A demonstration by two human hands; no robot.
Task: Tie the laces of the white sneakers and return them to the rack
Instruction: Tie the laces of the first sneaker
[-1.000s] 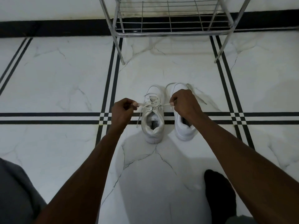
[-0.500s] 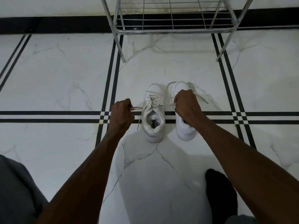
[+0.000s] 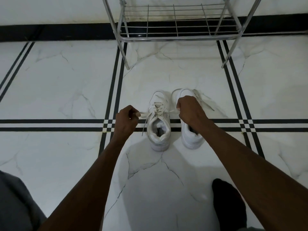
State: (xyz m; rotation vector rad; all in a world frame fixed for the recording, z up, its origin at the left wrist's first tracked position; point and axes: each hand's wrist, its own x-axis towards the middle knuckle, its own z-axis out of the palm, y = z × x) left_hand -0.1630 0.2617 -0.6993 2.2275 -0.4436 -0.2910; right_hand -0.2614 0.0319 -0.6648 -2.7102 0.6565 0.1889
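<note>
Two white sneakers stand side by side on the marble floor, toes pointing away from me. The left sneaker (image 3: 159,129) has its laces (image 3: 157,110) stretched sideways. My left hand (image 3: 126,121) pinches a lace loop to the left of the shoe. My right hand (image 3: 190,110) grips the other lace end and covers the middle of the right sneaker (image 3: 191,137), whose loose laces (image 3: 204,101) trail on the floor. The metal wire shoe rack (image 3: 178,30) stands beyond the shoes, its lowest shelf bare.
White marble tiles with black double stripes (image 3: 50,125) run across the floor. A black skirting band (image 3: 58,31) lines the wall behind the rack. My black-socked foot (image 3: 228,204) rests at the lower right and grey clothing (image 3: 15,202) shows at the lower left.
My hands have drawn slightly further apart, pulling the left sneaker's laces tighter. The camera view has dropped a little, showing more of the rack.
</note>
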